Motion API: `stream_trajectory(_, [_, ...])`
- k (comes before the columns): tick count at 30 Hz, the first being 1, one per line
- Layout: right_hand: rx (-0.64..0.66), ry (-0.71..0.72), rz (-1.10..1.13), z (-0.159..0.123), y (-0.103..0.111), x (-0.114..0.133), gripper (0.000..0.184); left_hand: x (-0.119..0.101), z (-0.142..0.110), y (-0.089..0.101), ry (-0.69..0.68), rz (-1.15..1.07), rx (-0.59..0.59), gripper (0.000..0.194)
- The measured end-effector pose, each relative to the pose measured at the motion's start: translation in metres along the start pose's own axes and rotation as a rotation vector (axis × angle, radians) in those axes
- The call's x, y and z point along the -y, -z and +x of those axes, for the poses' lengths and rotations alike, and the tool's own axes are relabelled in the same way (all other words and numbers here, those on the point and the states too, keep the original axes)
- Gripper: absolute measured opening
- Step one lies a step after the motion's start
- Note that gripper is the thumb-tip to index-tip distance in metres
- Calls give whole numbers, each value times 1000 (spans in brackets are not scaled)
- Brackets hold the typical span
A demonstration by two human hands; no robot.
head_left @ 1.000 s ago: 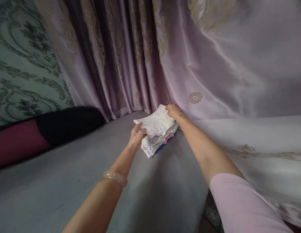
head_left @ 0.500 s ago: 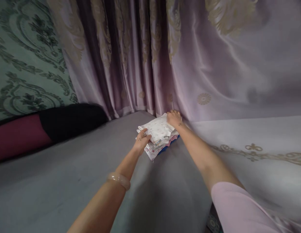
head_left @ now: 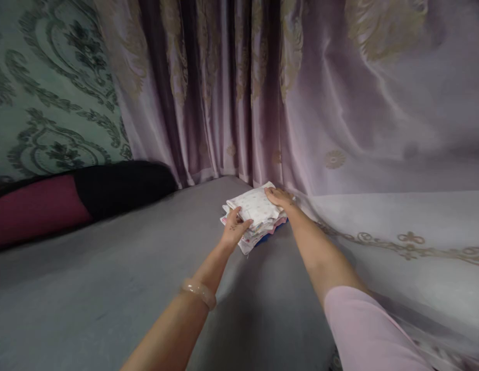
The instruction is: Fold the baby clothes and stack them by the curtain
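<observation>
A stack of folded clothes (head_left: 255, 205) lies on the grey bed surface by the curtain. On top is a white, small-patterned folded piece; white, pink and blue layers show below. My left hand (head_left: 235, 228), a pale bangle on its wrist, grips the near left edge of the upper layers, thumb and index finger apart on the cloth. My right hand (head_left: 278, 197) holds the far right edge of the top piece, its thumb lying on the cloth. The other fingertips of this hand are partly hidden behind the stack.
Purple curtains (head_left: 219, 93) with gold patterns hang right behind the stack, and their pale lower band (head_left: 386, 221) runs along the right. A black and dark red cushion-like bundle (head_left: 123, 188) rests at the left against the green patterned wall (head_left: 57, 93).
The view has shifted slightly left. My right hand has turned flatter, with its thumb now on the top piece, which looks smoother and squarer. My left hand stays at the near left edge.
</observation>
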State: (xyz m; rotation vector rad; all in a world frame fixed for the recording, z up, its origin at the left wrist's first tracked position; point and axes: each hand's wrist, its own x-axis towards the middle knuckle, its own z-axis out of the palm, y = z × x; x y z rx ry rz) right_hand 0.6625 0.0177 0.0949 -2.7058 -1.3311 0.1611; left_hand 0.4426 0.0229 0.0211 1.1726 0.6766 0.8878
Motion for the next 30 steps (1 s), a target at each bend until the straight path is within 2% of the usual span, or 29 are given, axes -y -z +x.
stream_trajectory(3, [-61, -5, -30, -4, 3, 11, 62, 2, -4, 0, -42, 9, -3, 81])
stream_trajectory(5, [-146, 34, -48, -13, 5, 26, 58, 2, -8, -2, -57, 16, 0, 78])
stream_trajectory(8, [-235, 221, -45, -35, 1, 52, 56, 0, -19, -4, -72, 31, 22, 73])
stream_trajectory(10, [-225, 353, -40, -53, -8, 65, 57, -4, -31, -2, -75, 44, 43, 69])
stream_trajectory(12, [-189, 409, -50, -67, -20, 70, 58, -10, -49, 8, -62, 86, 78, 66])
stream_trajectory(15, [-157, 395, -78, -76, -34, 65, 58, -23, -86, 44, 13, 276, 143, 60])
stream_trajectory(18, [-169, 391, -97, -72, -40, 60, 58, -41, -130, 100, 91, 617, 171, 51])
stream_trajectory(21, [-175, 393, -115, -65, -40, 62, 58, -63, -178, 159, 143, 864, 114, 45])
stream_trajectory(25, [-169, 407, -119, -55, -42, 59, 64, -91, -244, 217, 232, 1049, -101, 46])
stream_trajectory(28, [-171, 402, -49, -38, -46, 54, 75, -109, -287, 245, 208, 1243, -329, 45])
stream_trajectory(30, [-210, 477, 51, -32, -49, 53, 85, -118, -311, 259, 213, 1373, -504, 45])
